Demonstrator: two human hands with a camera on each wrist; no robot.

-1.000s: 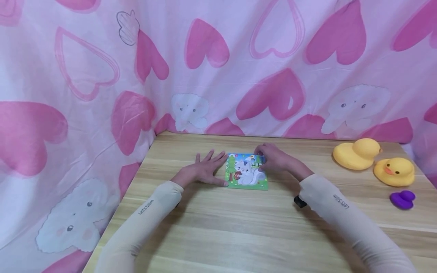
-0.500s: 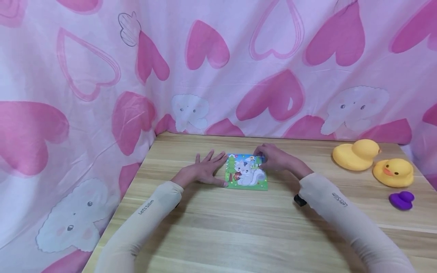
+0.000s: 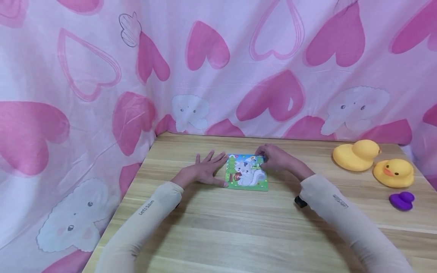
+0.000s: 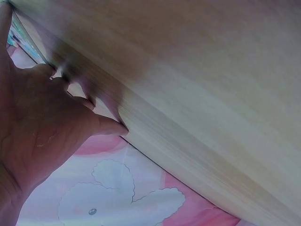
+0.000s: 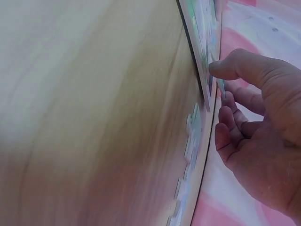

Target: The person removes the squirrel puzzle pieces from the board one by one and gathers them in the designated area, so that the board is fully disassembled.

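Observation:
A square jigsaw puzzle (image 3: 244, 176) with a cartoon grey-and-white animal among trees lies on the wooden table. Along its left edge rests my left hand (image 3: 206, 170), fingers spread, thumb at the near left corner and fingertips by the far left one. In the left wrist view this hand's palm shows, with its fingers spread along the table. My right hand (image 3: 274, 157) is over the puzzle's far right corner. Between its thumb and forefinger it pinches a thin puzzle piece (image 5: 221, 87), seen nearly edge-on in the right wrist view.
Thin loose puzzle pieces (image 5: 190, 141) lie beyond the board's corner, mostly hidden by my right hand in the head view. At the table's right stand two yellow rubber ducks (image 3: 355, 155) and a small purple duck (image 3: 402, 201). A pink heart-print curtain (image 3: 218, 87) hangs behind.
My right hand's fingers shift very slightly at the far right corner, the piece still pinched. The left hand stays in place.

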